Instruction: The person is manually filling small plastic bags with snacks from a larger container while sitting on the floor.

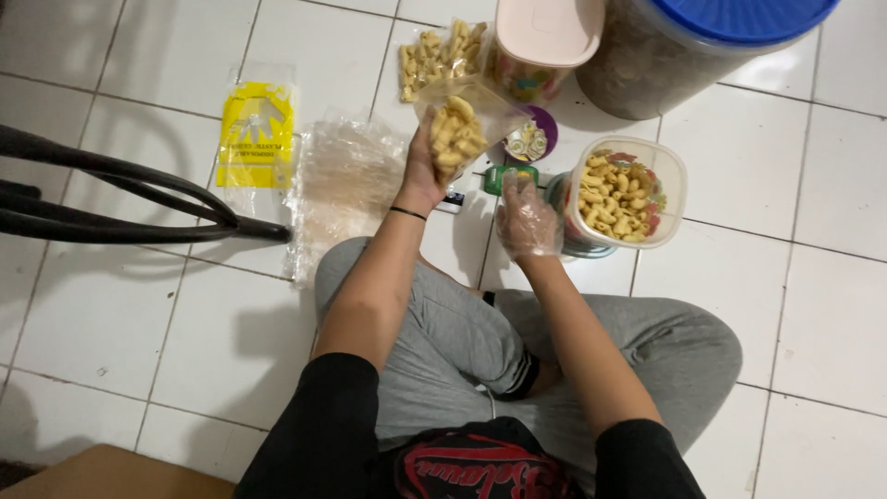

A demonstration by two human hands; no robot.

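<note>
At nine o'clock a black curved chair leg [139, 199] crosses the white tiled floor [111, 314]. Just right of it, toward ten o'clock, lies a yellow printed plastic packet [256, 123], and beside that a stack of clear plastic bags [344, 189] spreads flat on the tiles.

Near the centre, the left hand [423, 171] grips a small clear bag of pale yellow snack pieces [459, 129], fingers closed around its lower part, the bag held up off the floor with its mouth pointing toward twelve o'clock. A thin black band sits on that wrist. Above it, at twelve o'clock, a filled snack bag [434, 57] lies on the floor next to a pink-lidded jar [540, 42].

The right hand [527, 220], covered by a clear plastic glove, hovers loosely half-open and empty, just left of a square clear container [626, 192] full of the same snack pieces at two o'clock. A small purple lid [533, 139] lies between the held bag and the container. At one o'clock stands a large blue-lidded tub [688, 46].

The person sits cross-legged in grey trousers [462, 342].
</note>
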